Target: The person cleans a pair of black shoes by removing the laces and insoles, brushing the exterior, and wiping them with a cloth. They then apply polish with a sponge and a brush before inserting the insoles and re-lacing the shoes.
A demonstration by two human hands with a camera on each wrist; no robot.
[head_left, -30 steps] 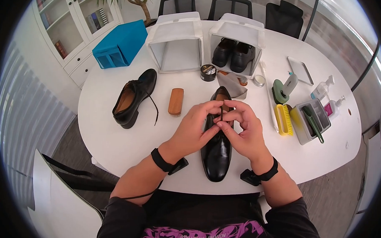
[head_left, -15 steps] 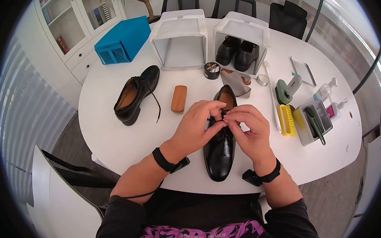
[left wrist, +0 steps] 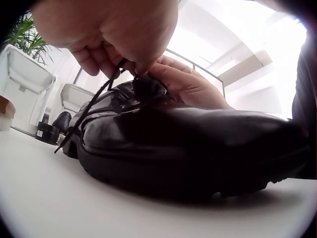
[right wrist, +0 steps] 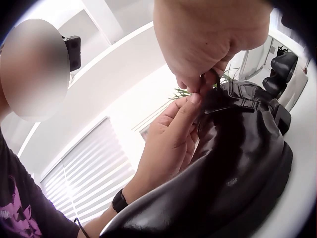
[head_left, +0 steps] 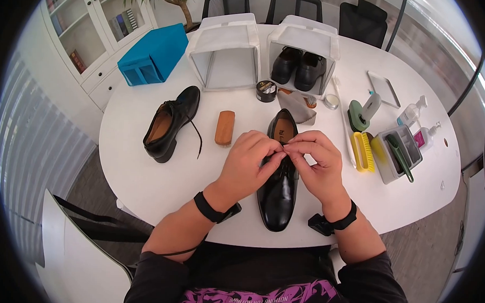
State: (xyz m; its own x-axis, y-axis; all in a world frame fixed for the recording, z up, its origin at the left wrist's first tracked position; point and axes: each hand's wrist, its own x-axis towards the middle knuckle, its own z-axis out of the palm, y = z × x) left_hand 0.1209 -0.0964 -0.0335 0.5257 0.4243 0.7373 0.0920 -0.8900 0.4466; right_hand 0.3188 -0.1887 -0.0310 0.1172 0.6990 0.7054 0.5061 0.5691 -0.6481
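A glossy black shoe (head_left: 277, 201) stands on the table in the head view, its toe toward the person. Over its lacing, the left hand (head_left: 248, 161) and right hand (head_left: 318, 166) meet at the fingertips, both pinching the thin dark lace. In the left wrist view the lace (left wrist: 94, 101) runs from the left hand (left wrist: 116, 29) down the side of the shoe (left wrist: 163, 144), its tip near the tabletop. The right wrist view has the right hand (right wrist: 210, 39) with lace between its fingers, close to the left thumb. How the lace is looped is hidden by the fingers.
Left of the hands are a laced black shoe (head_left: 171, 122) and a wooden brush (head_left: 224, 128). Behind stand two clear-fronted boxes, a polish tin (head_left: 266, 91) and a grey cloth (head_left: 297, 108). A yellow brush (head_left: 363, 152) and grey caddy (head_left: 396, 155) are at the right.
The left fingers have closed in to meet the right fingertips at the lace. Both hands sit slightly lower, and more of the shoe's insole shows than a second ago.
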